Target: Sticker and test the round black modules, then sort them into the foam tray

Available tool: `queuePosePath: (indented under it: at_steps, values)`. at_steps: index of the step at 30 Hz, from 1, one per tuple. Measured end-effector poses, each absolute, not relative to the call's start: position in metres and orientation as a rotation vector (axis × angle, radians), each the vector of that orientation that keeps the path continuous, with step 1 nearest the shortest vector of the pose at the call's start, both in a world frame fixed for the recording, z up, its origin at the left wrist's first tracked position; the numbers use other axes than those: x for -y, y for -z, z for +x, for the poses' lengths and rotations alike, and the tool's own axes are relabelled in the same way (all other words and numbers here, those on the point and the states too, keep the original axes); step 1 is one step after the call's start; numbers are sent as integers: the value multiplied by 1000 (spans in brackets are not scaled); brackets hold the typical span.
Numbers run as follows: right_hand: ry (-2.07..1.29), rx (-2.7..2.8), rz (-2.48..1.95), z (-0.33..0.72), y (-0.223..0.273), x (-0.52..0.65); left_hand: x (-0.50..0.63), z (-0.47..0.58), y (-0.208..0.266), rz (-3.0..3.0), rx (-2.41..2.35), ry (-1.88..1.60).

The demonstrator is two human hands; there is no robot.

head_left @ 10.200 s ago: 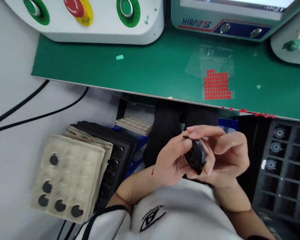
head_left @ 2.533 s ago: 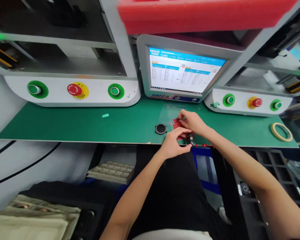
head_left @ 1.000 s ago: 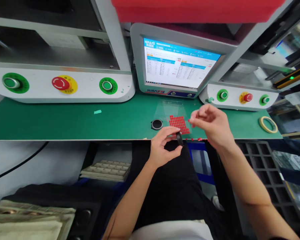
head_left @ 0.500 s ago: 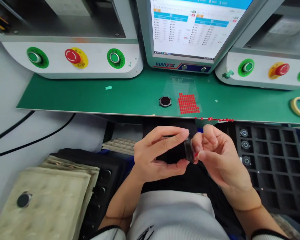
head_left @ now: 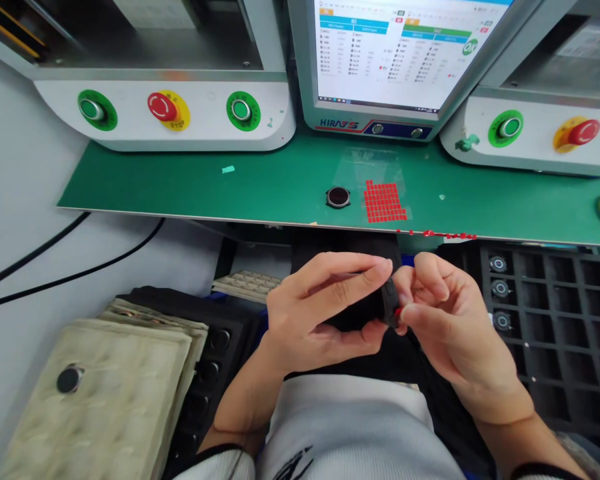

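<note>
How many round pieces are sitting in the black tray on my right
3, in one column of the black tray: top piece nearest the green bench, middle piece below it, lowest piece below that. The right hand and picture edge may hide others.

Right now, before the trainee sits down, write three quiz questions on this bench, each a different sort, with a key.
1. Choose: on the green bench, what lies just left of the sheet of red squares?
A) tape roll
B) strapless round watch
C) STOP button

2. True or false: the left hand holds a black watch case.

3. Fill in: the small piece at the right hand's thumb tip is ____.

Key: 1 B; 2 true; 3 red.
</note>
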State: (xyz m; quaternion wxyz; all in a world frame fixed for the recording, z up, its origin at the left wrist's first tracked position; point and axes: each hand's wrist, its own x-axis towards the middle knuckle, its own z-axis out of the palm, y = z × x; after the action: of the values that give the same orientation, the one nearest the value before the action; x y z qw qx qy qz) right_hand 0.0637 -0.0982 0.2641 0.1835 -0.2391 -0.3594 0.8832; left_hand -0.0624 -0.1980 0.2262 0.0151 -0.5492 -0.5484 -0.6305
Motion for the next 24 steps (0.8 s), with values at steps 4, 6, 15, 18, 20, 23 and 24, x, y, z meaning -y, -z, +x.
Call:
queuePosePath:
  at_steps: [4,6,15,18,20,23,24]
  values:
    - [-2468,1024,-710,62,-264,99,197,-63,-227,-1720,1689,1952]
    - [-2452,1032,-735,61,-265,100,197,-63,-227,-1728,1684,1943]
    - [-2459,978,-840,59,-263,100,198,-69,-222,-1756,1710,1825]
    - [-2464,913,-884,56,-256,100,195,-71,-217,-1757,1736,1877]
    - [-2486,891,-879,55,-252,100,192,-72,-212,-1745,1737,2055]
    - [-2488,867,-838,55,-247,101,189,-72,-206,-1676,1699,2587]
    - [-2460,859,-834,55,-246,101,189,-72,-205,-1625,1682,2821]
